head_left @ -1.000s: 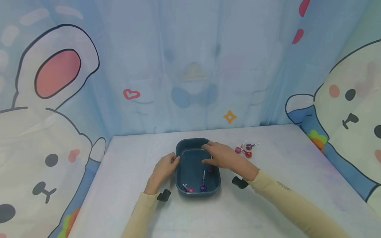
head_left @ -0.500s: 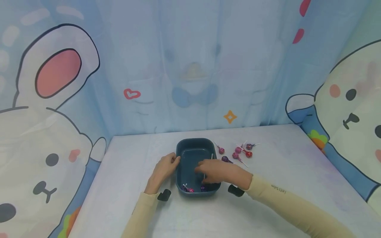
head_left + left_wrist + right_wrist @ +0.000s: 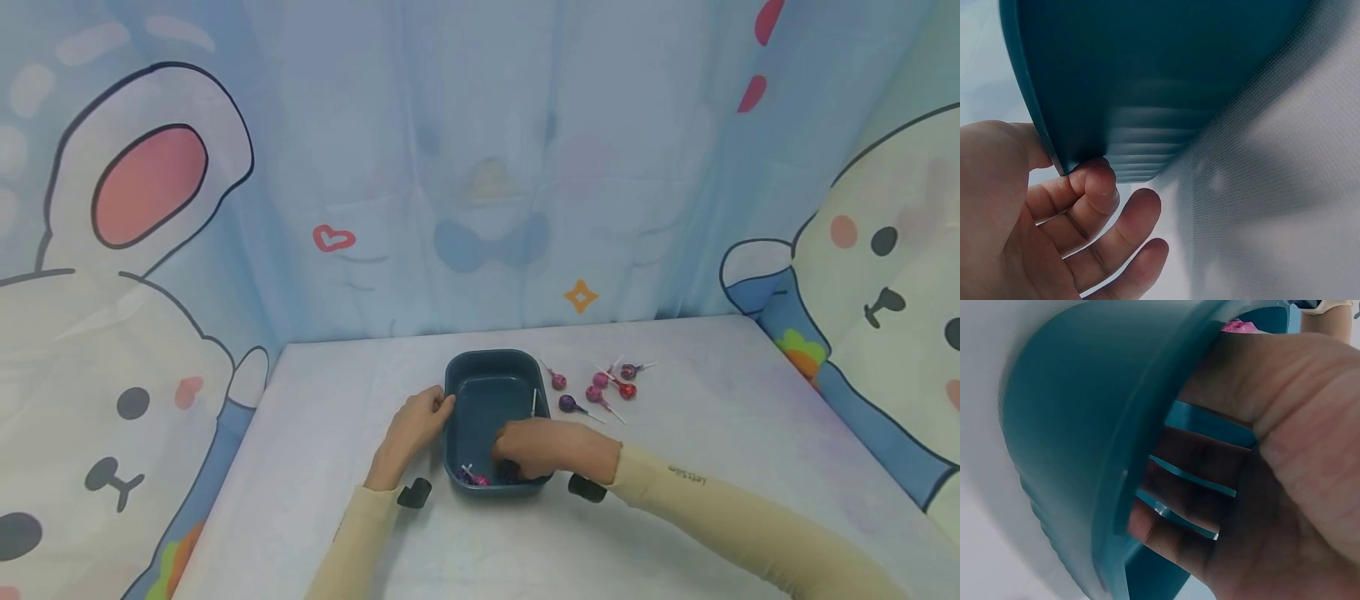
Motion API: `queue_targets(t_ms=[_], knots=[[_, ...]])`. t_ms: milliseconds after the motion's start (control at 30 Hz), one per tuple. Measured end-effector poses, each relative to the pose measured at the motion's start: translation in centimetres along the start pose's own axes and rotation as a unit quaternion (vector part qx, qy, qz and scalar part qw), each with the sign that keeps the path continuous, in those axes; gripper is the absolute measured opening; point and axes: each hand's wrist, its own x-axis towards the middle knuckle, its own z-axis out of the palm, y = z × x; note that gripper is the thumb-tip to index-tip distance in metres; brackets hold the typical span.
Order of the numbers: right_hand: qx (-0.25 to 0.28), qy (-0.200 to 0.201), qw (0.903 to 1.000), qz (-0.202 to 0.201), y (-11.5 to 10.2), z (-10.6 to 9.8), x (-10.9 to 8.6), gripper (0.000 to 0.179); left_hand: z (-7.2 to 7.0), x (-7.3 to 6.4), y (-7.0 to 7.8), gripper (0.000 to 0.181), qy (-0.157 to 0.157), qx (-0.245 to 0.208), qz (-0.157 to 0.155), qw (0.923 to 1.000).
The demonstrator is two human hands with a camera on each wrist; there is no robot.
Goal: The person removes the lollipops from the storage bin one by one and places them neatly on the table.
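Note:
A dark teal plastic bin (image 3: 480,400) stands on the table. My left hand (image 3: 416,421) pinches its left rim; in the left wrist view the thumb is inside and a bent finger (image 3: 1099,181) outside. My right hand (image 3: 551,448) reaches down over the right rim into the near right corner, above a dark purple lollipop (image 3: 510,470). In the right wrist view its fingers (image 3: 1194,450) point down behind the bin wall, their tips hidden; I cannot tell whether they grip the lollipop. A pink lollipop (image 3: 480,480) lies in the near left corner. A white stick (image 3: 534,402) leans at the right wall.
Right of the bin lie several loose lollipops: a purple one (image 3: 567,404), a pink one (image 3: 558,381), a red one (image 3: 627,389) and others. A pale cloth covers the table (image 3: 337,383). Behind it hangs a blue cartoon curtain (image 3: 480,125).
My right hand has moved from the bin's far right side to its near right corner, uncovering lollipops on the table and covering the purple one's stick. My left hand stays on the rim.

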Motion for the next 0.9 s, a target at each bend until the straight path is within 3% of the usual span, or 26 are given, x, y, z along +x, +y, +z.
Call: queue_targets(t_ms=[467, 900], knots=[[-0.015, 0.017, 0.9997, -0.009, 0.3, 1.4, 0.4, 0.028, 0.1, -0.1, 0.0, 0.03, -0.002, -0.002, -0.008, 1.0], [-0.008, 0.037, 0.9991, -0.019, 0.4, 0.7, 0.4, 0.027, -0.1, -0.2, 0.1, 0.03, 0.001, -0.005, -0.004, 1.0]])
